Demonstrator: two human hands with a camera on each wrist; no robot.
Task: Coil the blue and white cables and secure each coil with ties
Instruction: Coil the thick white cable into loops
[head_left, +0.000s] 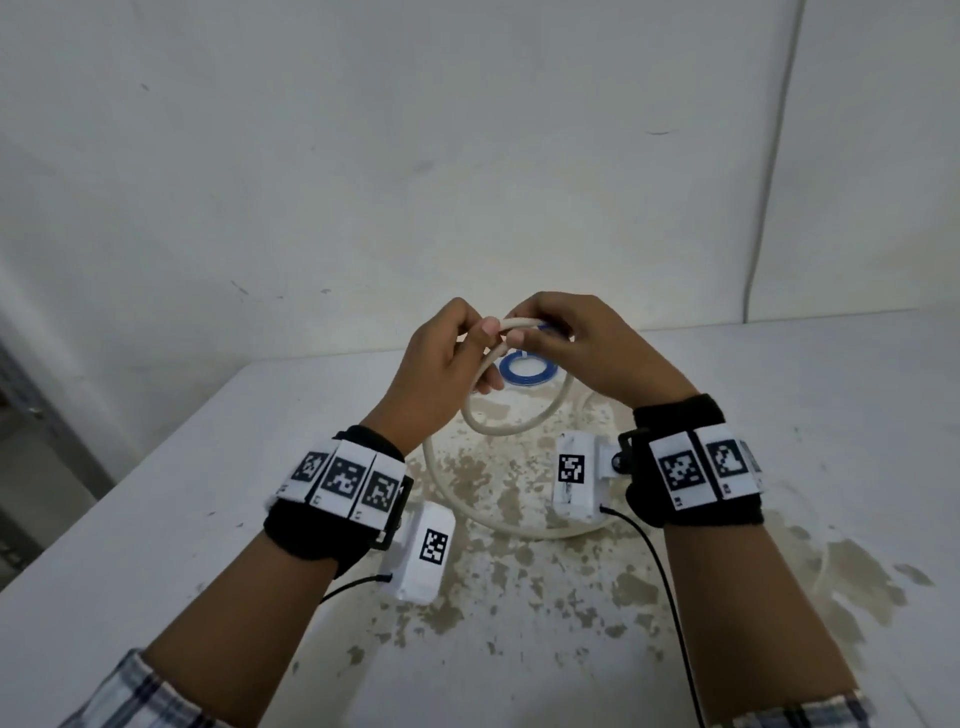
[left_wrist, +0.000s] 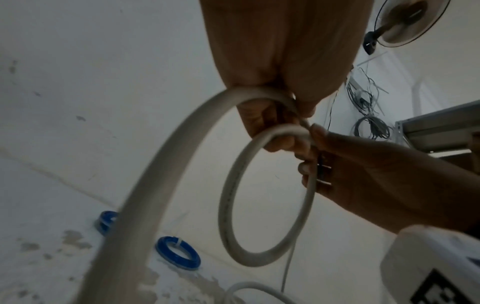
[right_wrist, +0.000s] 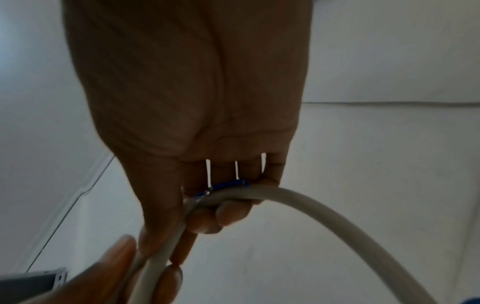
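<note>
I hold a loop of the thick white cable (head_left: 511, 415) above the table, and the remainder (head_left: 519, 530) curves across the tabletop between my wrists. My left hand (head_left: 483, 338) grips the top of the loop from the left. My right hand (head_left: 524, 338) pinches the same spot from the right, fingers curled round the cable (right_wrist: 259, 195). A short blue piece (right_wrist: 226, 185) lies against the cable under those fingers; I cannot tell what it is. From my right hand hangs a thin pale strand (left_wrist: 293, 257). A tied blue coil (head_left: 527, 370) lies flat on the table beyond the loop.
The white table (head_left: 208, 519) has worn brown patches around the cable. Its far edge meets a white wall (head_left: 467, 156). A second blue coil (left_wrist: 105, 223) lies further back. A grey shelf frame (head_left: 31, 415) stands at the left, and a thin wire (head_left: 769, 208) runs down the wall.
</note>
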